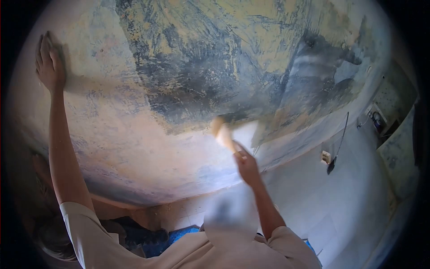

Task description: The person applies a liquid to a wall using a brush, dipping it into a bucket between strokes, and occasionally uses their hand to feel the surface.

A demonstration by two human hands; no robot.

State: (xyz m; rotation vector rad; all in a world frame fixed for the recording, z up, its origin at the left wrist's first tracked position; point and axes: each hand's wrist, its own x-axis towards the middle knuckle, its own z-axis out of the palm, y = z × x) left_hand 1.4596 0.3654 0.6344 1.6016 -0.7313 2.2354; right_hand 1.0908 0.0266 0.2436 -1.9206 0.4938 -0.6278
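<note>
My left hand (50,67) lies flat against the pale left part of the mottled wall (103,116), its fingers stretched upward and my arm raised. In my right hand (245,163) is a paintbrush (224,136), gripped by its handle. Motion blurs its tan and whitish head, which overlaps the lower edge of a dark, streaky patch (192,85) on the wall. A bright white patch (245,134) shows just right of the brush. Yellowish and grey-blue streaks cover the wall above.
To the right, a pale wall (304,197) carries a small socket box (325,157), with a dark object (331,168) hanging from a cord beside it. Farther right is an open electrical box (377,120) with wires. Blue material (177,235) lies below, near dark shapes.
</note>
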